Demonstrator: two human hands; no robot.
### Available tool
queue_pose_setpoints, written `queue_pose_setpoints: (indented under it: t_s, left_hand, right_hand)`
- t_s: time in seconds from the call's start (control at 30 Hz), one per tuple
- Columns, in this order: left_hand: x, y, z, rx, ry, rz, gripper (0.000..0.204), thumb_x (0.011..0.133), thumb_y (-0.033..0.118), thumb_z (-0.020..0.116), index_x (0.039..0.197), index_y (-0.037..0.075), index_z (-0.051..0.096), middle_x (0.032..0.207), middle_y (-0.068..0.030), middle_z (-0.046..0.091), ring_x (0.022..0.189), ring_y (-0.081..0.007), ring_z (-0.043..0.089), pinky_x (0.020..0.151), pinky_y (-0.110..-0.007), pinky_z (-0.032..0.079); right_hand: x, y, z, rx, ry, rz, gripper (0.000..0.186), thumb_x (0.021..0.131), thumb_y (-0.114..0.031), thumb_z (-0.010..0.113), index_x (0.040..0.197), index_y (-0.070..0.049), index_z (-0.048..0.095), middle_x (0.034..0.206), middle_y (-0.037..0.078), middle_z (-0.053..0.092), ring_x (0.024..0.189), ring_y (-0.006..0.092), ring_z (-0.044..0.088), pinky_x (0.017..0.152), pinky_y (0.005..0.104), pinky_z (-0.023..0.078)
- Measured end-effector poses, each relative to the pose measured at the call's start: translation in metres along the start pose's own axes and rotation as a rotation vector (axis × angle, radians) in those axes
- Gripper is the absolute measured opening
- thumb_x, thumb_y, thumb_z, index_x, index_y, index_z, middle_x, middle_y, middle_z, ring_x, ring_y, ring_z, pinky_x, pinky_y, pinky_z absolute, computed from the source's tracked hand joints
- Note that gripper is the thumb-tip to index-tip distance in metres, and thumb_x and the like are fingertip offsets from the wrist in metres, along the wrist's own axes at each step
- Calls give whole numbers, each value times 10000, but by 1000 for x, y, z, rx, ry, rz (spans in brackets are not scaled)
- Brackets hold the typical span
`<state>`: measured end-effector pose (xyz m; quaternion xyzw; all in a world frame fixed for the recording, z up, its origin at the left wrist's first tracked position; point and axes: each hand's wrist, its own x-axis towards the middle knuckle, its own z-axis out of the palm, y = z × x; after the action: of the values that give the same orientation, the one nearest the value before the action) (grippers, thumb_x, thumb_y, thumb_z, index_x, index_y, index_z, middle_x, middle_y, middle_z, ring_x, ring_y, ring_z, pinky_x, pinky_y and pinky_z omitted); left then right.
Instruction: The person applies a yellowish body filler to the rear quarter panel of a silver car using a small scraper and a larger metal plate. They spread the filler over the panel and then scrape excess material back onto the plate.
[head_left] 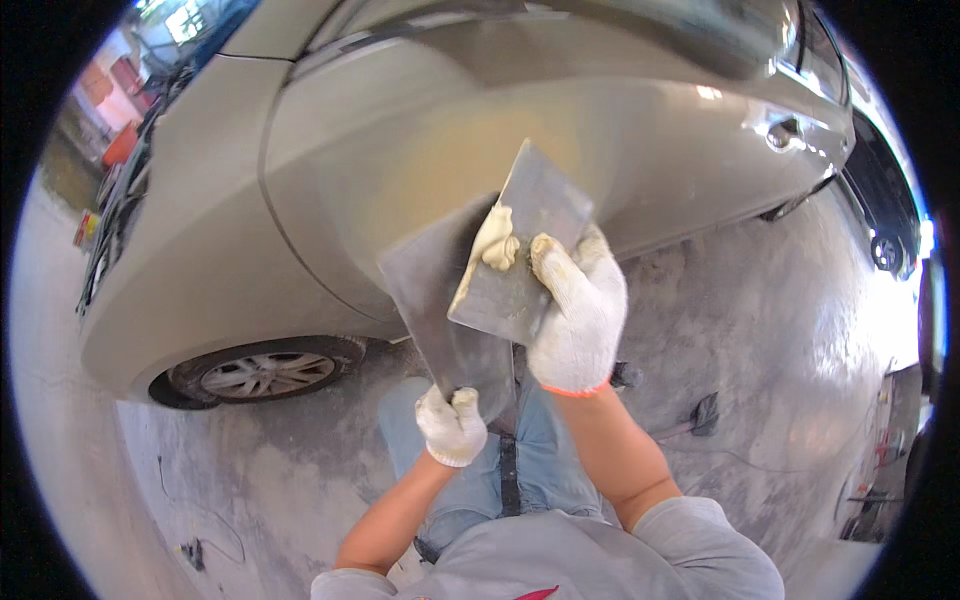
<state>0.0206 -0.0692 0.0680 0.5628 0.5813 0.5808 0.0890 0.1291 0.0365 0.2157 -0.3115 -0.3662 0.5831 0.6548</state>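
My left hand point(452, 427), in a white knit glove, grips the lower end of a flat grey mixing board point(440, 300) that tilts up toward the car. In my right hand point(580, 310), also gloved in white with an orange cuff edge, is a grey putty spreader point(555, 205), its thumb lying on the near face. A lump of cream-coloured filler putty point(495, 240) clings along the spreader's left edge, with more smeared down that edge. The spreader overlaps the board's upper right part. Behind both tools, the beige car door point(680, 150) bears a yellowish-tan sanded patch point(440, 165).
The car's front wheel point(270, 375) stands at the left. On the grey concrete floor point(740, 300) lie a dark object point(704, 414) with a cable at the right and another cable point(215, 515) at the lower left. A dark car point(880, 200) is parked at the far right.
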Motion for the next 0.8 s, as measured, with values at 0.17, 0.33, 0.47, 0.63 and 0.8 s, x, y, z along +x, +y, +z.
queue_pose_setpoints:
  t_s: [0.17, 0.33, 0.47, 0.63, 0.8]
  left_hand:
    - [46, 70, -52, -158, 276, -515, 302, 1107, 262, 482, 1099, -28, 565, 809, -53, 603, 681, -189, 545, 639, -369, 471]
    - [77, 155, -96, 2, 205, -486, 335, 1097, 233, 499, 1242, -56, 587, 987, -115, 661, 842, -225, 600, 780, -365, 502]
    - [118, 213, -138, 224, 213, -360, 297, 1087, 139, 490, 1210, -97, 622, 1065, -208, 664, 897, -303, 618, 818, -401, 517]
    - [163, 260, -140, 638, 107, 189, 307, 1103, 170, 487, 1050, -100, 623, 957, -224, 625, 855, -347, 593, 797, -412, 508]
    - [182, 347, -78, 109, 171, -317, 365, 1112, 227, 515, 1072, -115, 633, 972, -246, 648, 893, -320, 598, 835, -402, 503]
  right_hand:
    - [-5, -88, 36, -883, -568, -817, 358, 865, 108, 574, 1202, 93, 695, 1165, 210, 752, 1046, 323, 736, 959, 397, 572]
    - [-56, -133, 57, -1092, -575, -466, 519, 765, -2, 768, 1279, 6, 694, 1194, 220, 748, 1036, 362, 758, 835, 407, 624]
    - [-90, -215, 72, -1315, -629, -101, 462, 799, -2, 743, 1258, 5, 689, 1129, 201, 761, 953, 332, 764, 768, 413, 619]
    - [-82, -326, 86, -1246, -311, -188, 388, 882, -96, 774, 1252, -20, 685, 1050, 179, 770, 877, 335, 764, 733, 408, 610]
    - [-109, -387, 50, -1339, -349, -181, 328, 931, -108, 684, 1242, -1, 679, 1131, 187, 749, 982, 363, 733, 859, 437, 591]
